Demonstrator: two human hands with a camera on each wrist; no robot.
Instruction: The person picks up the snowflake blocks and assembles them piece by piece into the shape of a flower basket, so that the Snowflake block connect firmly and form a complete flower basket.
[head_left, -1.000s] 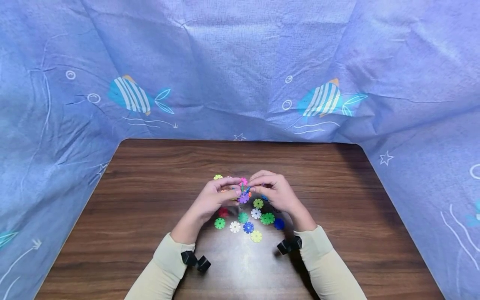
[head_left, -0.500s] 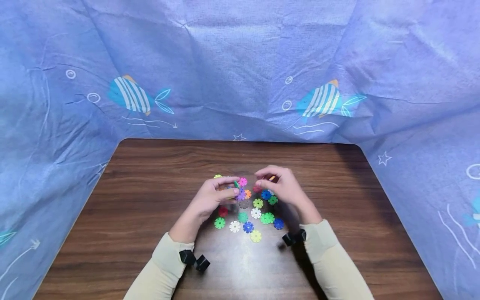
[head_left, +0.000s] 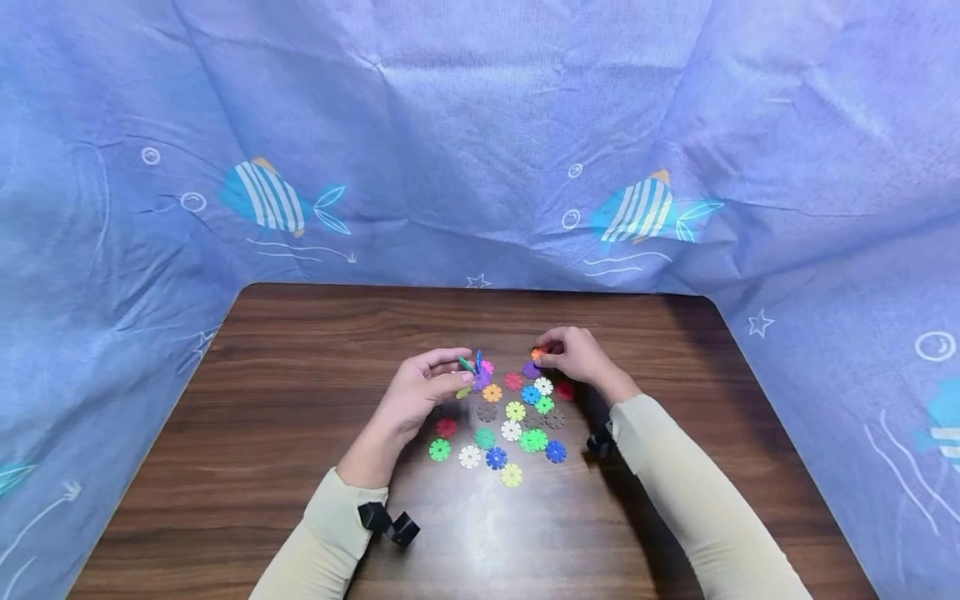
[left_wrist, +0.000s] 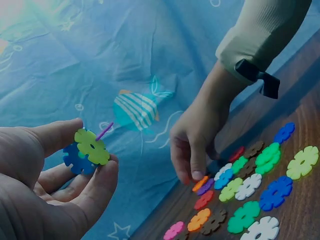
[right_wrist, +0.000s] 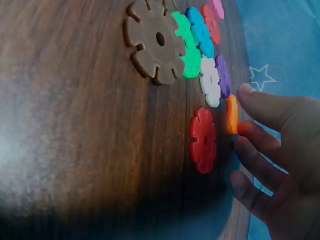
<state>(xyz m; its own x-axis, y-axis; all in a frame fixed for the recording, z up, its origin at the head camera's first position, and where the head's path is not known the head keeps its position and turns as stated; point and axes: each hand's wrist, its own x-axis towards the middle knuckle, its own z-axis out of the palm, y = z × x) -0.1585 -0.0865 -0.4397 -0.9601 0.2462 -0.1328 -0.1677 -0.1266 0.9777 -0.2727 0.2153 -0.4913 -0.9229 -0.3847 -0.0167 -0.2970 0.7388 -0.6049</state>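
My left hand pinches a small cluster of slotted plastic building discs between thumb and fingers, above the table. In it are a yellow disc, a blue disc, a green disc and a purple disc, slotted together at angles. My right hand is at the far right of the loose discs, its thumb and fingertips pinching an orange disc by the edges, close over the table. A purple loose disc lies beside it, with a red disc nearby.
Several more loose slotted discs lie on the dark wood table between and in front of the hands, among them a white disc, a pale yellow disc and a brown disc. A blue fish-print cloth hangs behind the table's far edge.
A second ago both hands were together at the cluster. The right hand has let go and moved right to the orange disc. The left hand keeps the cluster, now turned somewhat.
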